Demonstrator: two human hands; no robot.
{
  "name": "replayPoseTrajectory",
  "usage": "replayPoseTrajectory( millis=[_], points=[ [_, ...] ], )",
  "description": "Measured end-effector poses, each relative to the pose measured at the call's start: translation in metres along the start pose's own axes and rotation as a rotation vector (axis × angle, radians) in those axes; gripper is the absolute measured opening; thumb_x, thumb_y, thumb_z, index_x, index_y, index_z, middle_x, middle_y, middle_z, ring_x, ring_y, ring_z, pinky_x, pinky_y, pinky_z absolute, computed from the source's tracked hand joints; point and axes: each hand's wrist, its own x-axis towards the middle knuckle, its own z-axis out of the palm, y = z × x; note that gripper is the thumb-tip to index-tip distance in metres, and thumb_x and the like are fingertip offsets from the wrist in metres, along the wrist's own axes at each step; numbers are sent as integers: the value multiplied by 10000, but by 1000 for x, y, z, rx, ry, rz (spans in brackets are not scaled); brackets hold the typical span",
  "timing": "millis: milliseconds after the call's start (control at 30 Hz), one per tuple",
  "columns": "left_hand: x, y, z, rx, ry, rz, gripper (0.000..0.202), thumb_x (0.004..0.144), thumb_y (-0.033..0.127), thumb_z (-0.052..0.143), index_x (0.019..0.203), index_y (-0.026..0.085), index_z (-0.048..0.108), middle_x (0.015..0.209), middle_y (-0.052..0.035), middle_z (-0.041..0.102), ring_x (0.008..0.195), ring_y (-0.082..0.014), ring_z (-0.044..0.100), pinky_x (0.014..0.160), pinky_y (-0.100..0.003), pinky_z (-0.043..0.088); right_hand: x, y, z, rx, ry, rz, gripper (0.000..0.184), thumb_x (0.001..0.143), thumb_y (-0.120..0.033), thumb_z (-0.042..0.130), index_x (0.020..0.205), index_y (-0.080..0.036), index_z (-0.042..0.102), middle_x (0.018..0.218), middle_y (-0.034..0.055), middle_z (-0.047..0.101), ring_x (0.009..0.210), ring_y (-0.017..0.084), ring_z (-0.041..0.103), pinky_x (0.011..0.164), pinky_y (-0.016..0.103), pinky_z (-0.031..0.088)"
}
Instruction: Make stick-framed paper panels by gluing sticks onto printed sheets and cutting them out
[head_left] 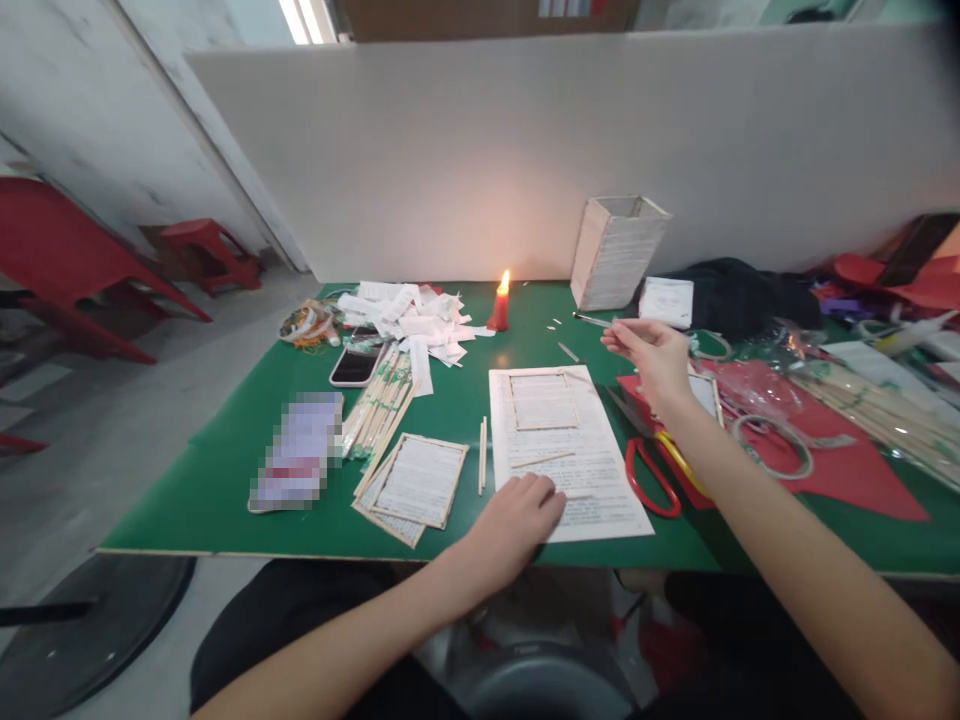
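Observation:
My right hand [649, 362] is raised over the table, its fingers pinching a thin translucent stick with a dark tip, which looks like a glue stick [592, 320]. It points left, toward a lit red candle [502, 308]. My left hand [519, 515] lies on a printed sheet of paper [604, 460] with its fingers bent. A thin wooden stick [579, 497] sticks out from under the fingertips. On the sheet are a rectangular stick frame [544, 427] and a loose stick [543, 460]. Two more sticks [483, 456] lie left of the paper.
Paper-covered stick panels [420, 480], bundled sticks [381, 400], paper strips [405, 315] and phones [358, 362] lie on the left. Red-handled scissors [651, 478] and a tape roll [772, 447] lie right. A paper-covered box [619, 252] stands at the back, before a white board [450, 160].

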Motion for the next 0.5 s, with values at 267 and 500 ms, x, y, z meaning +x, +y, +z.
replayPoseTrajectory(
  millis=[267,500],
  points=[
    [5,4,26,102,154,-27,267,987,75,387,1226,79,506,1244,-214,597,1149,-297,581,927,-443,524,-73,-4,-56,-148,-114,144,266,711,-435,830,833,-210,756,781,48,772,709,204,747,718,340,634],
    [6,1,38,201,203,-119,368,1047,224,351,1338,24,454,1420,-284,513,1351,-351,491,1073,-493,455,-74,-9,-50,-173,-100,83,251,730,-436,813,834,-218,746,772,43,760,703,212,744,733,360,632]
  ],
)
